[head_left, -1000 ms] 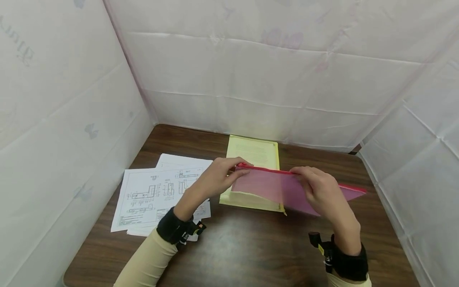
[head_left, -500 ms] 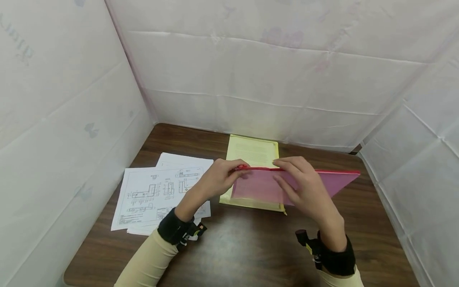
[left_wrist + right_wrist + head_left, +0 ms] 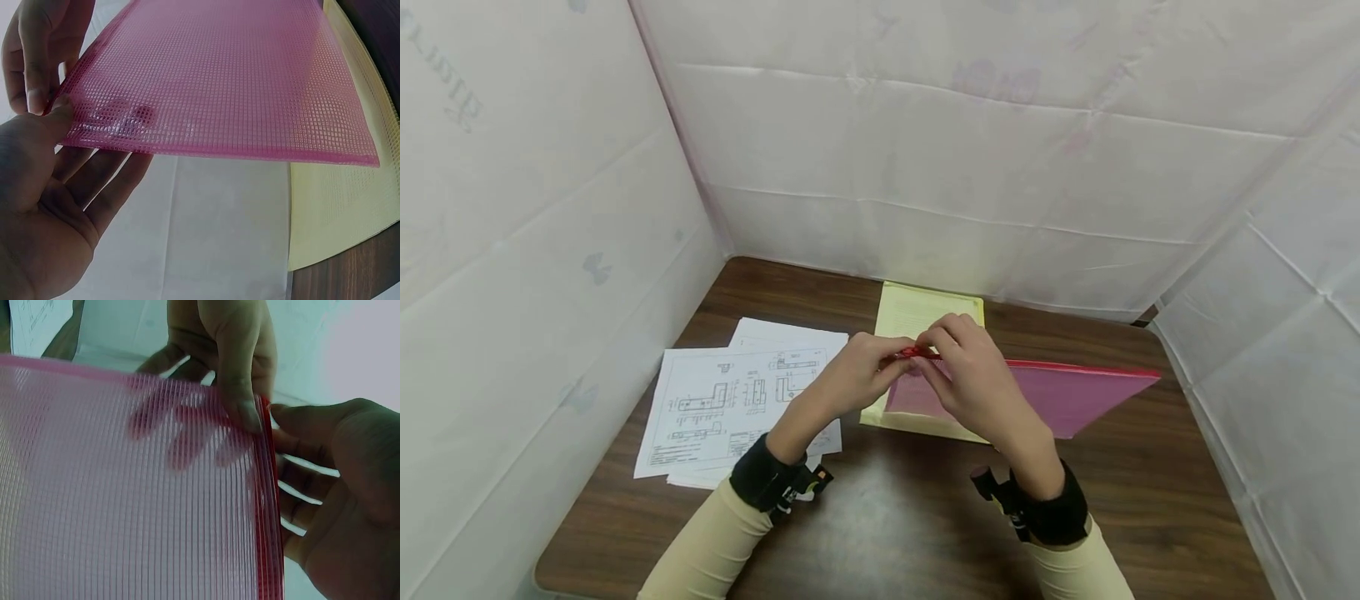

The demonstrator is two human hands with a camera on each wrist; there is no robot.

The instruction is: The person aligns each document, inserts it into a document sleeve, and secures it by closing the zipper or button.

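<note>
Holding a pink mesh zip pouch (image 3: 1060, 396) up off the table (image 3: 887, 517), we are keeping it nearly level above the table's middle, its red zipper edge (image 3: 1075, 367) facing the far edge. Our left hand (image 3: 857, 375) is pinching the pouch's left corner, thumb on top and fingers spread beneath, as the left wrist view shows through the mesh; that grip is steadying the end so the zipper stays taut. Our right hand (image 3: 970, 379) is meeting it at the same corner, thumb and fingers closing on the red edge, likely on the zipper pull, though we cannot make out the pull itself. In the right wrist view the fingertips (image 3: 244, 412) are pressing just beside the red strip.

Directly under the pouch a yellow mesh pouch (image 3: 925, 317) is lying flat, reaching toward the far edge. Toward the left edge, sheets of technical drawings (image 3: 722, 400) are lying in a loose, overlapping stack, near our left wrist. White sheeting (image 3: 925, 150) is walling the table on three sides.
</note>
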